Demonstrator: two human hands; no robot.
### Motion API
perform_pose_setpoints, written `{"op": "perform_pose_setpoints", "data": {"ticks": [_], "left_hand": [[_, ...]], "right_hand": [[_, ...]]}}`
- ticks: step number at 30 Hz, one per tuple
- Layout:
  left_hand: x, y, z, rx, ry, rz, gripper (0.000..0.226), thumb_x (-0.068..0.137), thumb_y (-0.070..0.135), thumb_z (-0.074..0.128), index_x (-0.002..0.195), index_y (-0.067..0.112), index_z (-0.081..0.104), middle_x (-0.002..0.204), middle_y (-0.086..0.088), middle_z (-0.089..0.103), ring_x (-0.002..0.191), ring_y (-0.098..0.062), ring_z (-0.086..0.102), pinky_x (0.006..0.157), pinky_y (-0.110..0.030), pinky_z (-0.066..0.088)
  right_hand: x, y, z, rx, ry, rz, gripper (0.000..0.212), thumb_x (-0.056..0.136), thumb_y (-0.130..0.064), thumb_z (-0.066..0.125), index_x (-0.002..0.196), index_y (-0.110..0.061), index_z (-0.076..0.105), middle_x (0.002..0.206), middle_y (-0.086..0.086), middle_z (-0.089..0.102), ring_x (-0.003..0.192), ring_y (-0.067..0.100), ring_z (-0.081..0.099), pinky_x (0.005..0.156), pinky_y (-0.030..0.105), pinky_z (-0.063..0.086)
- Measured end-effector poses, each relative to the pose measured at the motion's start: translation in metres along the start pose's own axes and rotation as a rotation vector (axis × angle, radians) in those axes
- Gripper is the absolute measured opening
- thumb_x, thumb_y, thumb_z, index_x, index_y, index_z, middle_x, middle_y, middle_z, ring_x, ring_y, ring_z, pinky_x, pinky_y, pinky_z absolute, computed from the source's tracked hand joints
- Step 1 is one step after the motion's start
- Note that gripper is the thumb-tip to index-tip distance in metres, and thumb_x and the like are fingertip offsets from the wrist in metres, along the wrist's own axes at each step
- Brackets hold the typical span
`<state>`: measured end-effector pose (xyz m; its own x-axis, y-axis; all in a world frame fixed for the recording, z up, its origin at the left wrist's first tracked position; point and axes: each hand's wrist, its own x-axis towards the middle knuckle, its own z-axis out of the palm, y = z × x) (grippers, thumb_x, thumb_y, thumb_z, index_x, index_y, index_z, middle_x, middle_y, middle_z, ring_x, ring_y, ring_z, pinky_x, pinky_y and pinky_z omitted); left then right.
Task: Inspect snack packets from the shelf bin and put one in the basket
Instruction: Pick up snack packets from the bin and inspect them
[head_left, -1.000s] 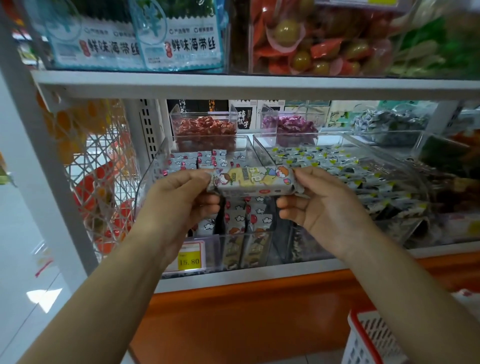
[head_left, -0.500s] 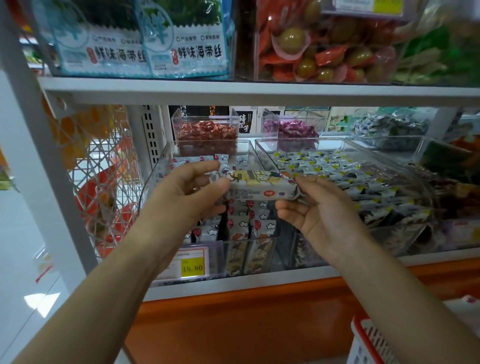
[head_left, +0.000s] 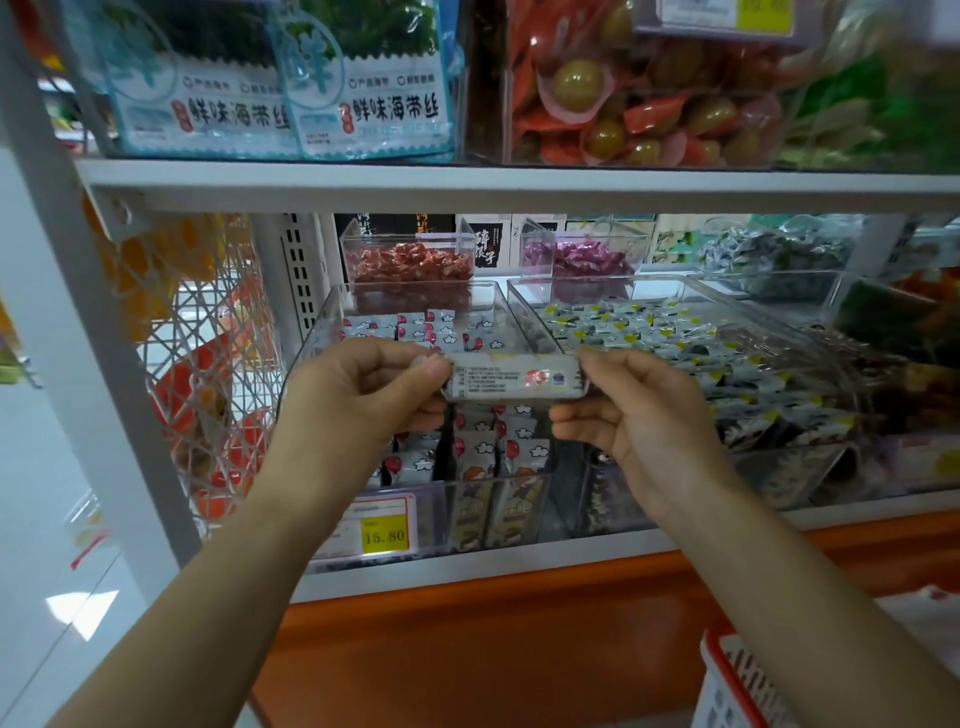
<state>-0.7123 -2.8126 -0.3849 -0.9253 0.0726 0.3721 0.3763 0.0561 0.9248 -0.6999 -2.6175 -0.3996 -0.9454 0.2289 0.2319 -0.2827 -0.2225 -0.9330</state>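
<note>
— What sits on the upper white metal shelf board (head_left: 519, 182)?
— Blue-and-white seaweed bags (head_left: 363, 98) at upper left. Beside them, a clear box of orange-wrapped green fruits (head_left: 639, 150).
— And on the lower white shelf (head_left: 467, 574)?
— At centre, a clear plastic bin of white cloud-print packets (head_left: 316, 348), a yellow price tag (head_left: 384, 535) on its front. Just right of it, a wider clear bin of grey-and-yellow packets (head_left: 597, 283). Behind them, a small clear box of red sweets (head_left: 363, 244) and another of purple sweets (head_left: 540, 244).

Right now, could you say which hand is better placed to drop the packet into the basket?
Probably the right hand. It and the left hand each pinch an end of the packet, but the basket sits low on the right, under that arm.
</note>
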Motion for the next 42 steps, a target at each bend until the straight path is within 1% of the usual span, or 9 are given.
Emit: {"op": "perform_pose_setpoints", "data": {"ticks": [7, 14, 25, 29, 32, 34, 38, 40, 42], "left_hand": [[-0.0007, 0.0012, -0.0004, 0.048, -0.109, 0.106, 0.030, 0.066, 0.023, 0.067, 0.094, 0.013, 0.061, 0.086, -0.014, 0.067, 0.077, -0.022, 0.069, 0.070, -0.023, 0.057], [0.0000, -0.0038, 0.0021, 0.065, -0.055, 0.126, 0.012, 0.085, 0.015, 0.061, 0.083, 0.005, 0.056, 0.073, -0.004, 0.069, 0.071, -0.015, 0.069, 0.066, -0.022, 0.056], [0.0039, -0.0070, 0.0014, -0.114, 0.041, -0.029, 0.015, 0.084, 0.011, 0.063, 0.070, 0.010, 0.057, 0.066, -0.002, 0.068, 0.064, -0.017, 0.068, 0.061, -0.020, 0.054], [0.0038, -0.0045, -0.0024, -0.039, -0.003, 0.002, 0.009, 0.082, 0.007, 0.063, 0.085, 0.015, 0.061, 0.076, -0.002, 0.068, 0.068, -0.016, 0.068, 0.066, -0.022, 0.055], [0.0020, -0.0023, -0.0039, 0.062, -0.072, 0.021, 0.035, 0.083, 0.005, 0.062, 0.107, 0.031, 0.061, 0.097, 0.000, 0.063, 0.079, -0.017, 0.069, 0.077, -0.029, 0.055], [0.0015, -0.0022, -0.0052, 0.022, -0.110, -0.056, 0.044, 0.085, 0.004, 0.061, 0.112, 0.039, 0.058, 0.107, 0.004, 0.059, 0.084, -0.015, 0.070, 0.074, -0.022, 0.056], [0.0027, -0.0013, -0.0048, -0.167, -0.188, -0.266, 0.026, 0.082, 0.014, 0.062, 0.107, 0.018, 0.065, 0.102, -0.002, 0.071, 0.094, -0.017, 0.069, 0.081, -0.027, 0.056], [0.0022, -0.0018, -0.0032, -0.144, -0.187, -0.260, 0.029, 0.075, 0.030, 0.061, 0.097, 0.014, 0.070, 0.097, 0.003, 0.073, 0.094, -0.013, 0.069, 0.082, -0.025, 0.056], [0.0031, -0.0030, -0.0018, -0.087, -0.149, -0.236, 0.028, 0.075, 0.032, 0.059, 0.091, 0.014, 0.073, 0.096, 0.006, 0.073, 0.092, -0.011, 0.069, 0.081, -0.023, 0.056]], "right_hand": [[-0.0009, -0.0027, -0.0027, 0.005, 0.051, 0.009, 0.023, 0.093, -0.012, 0.052, 0.073, -0.004, 0.058, 0.060, 0.007, 0.070, 0.048, 0.017, 0.065, 0.044, 0.023, 0.053], [-0.0005, 0.0004, -0.0027, -0.018, 0.034, -0.062, 0.026, 0.096, -0.015, 0.048, 0.074, -0.006, 0.058, 0.062, 0.006, 0.069, 0.052, 0.016, 0.065, 0.049, 0.023, 0.053], [0.0006, 0.0008, -0.0007, -0.037, 0.008, -0.085, 0.018, 0.096, -0.012, 0.048, 0.080, -0.006, 0.057, 0.068, 0.006, 0.070, 0.058, 0.019, 0.067, 0.054, 0.024, 0.054], [-0.0001, 0.0008, -0.0002, 0.027, -0.022, 0.004, 0.011, 0.092, -0.014, 0.054, 0.089, -0.010, 0.063, 0.084, 0.009, 0.068, 0.063, 0.023, 0.068, 0.054, 0.028, 0.055], [0.0004, 0.0021, -0.0025, -0.058, -0.032, -0.008, 0.009, 0.090, -0.009, 0.056, 0.093, -0.009, 0.065, 0.101, 0.015, 0.061, 0.067, 0.020, 0.067, 0.059, 0.026, 0.056], [0.0020, 0.0011, -0.0040, -0.062, -0.046, -0.042, 0.011, 0.089, -0.001, 0.056, 0.088, -0.009, 0.063, 0.099, 0.013, 0.061, 0.072, 0.017, 0.067, 0.061, 0.025, 0.056], [0.0032, -0.0015, -0.0054, -0.133, -0.073, -0.131, 0.020, 0.084, 0.007, 0.058, 0.078, -0.012, 0.061, 0.091, 0.002, 0.065, 0.082, 0.017, 0.067, 0.070, 0.030, 0.057], [0.0029, -0.0017, -0.0059, -0.168, -0.083, -0.150, 0.023, 0.083, 0.006, 0.059, 0.074, -0.014, 0.061, 0.089, -0.003, 0.068, 0.080, 0.016, 0.067, 0.077, 0.037, 0.057], [0.0027, -0.0016, -0.0056, -0.174, -0.082, -0.146, 0.026, 0.085, 0.000, 0.059, 0.068, -0.019, 0.062, 0.087, -0.007, 0.070, 0.079, 0.016, 0.065, 0.079, 0.041, 0.057]]}}
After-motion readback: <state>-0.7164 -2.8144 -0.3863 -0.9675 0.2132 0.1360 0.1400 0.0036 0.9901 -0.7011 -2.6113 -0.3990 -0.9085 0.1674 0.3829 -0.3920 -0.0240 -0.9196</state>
